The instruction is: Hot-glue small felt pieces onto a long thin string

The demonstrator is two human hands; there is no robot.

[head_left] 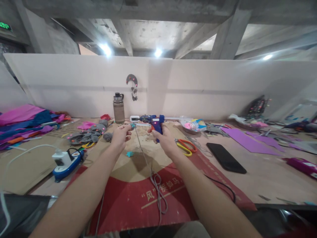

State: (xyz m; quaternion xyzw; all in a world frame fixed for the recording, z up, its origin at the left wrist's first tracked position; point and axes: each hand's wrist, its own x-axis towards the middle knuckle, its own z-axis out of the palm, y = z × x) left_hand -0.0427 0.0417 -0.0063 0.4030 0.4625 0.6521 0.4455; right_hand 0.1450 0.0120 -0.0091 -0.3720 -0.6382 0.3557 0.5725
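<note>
My right hand (165,137) is wrapped round a blue glue gun (158,127), raised above the middle of the table with its nozzle toward the left. Facing it, my left hand (121,136) pinches a small teal piece (133,126). A grey cord (141,145) runs down from that piece to a loose looped bundle (158,185) on the red and tan sheet. Another teal piece (129,154) lies on the sheet below my hands. Whether the nozzle touches the held piece, I cannot tell.
Orange- and yellow-handled scissors (185,146) and a black phone (226,158) lie to the right. A blue power strip (68,167) with a white plug stands at left. Behind are a water bottle (119,110), grey felt pieces (86,136) and a bowl of bagged bits (193,125).
</note>
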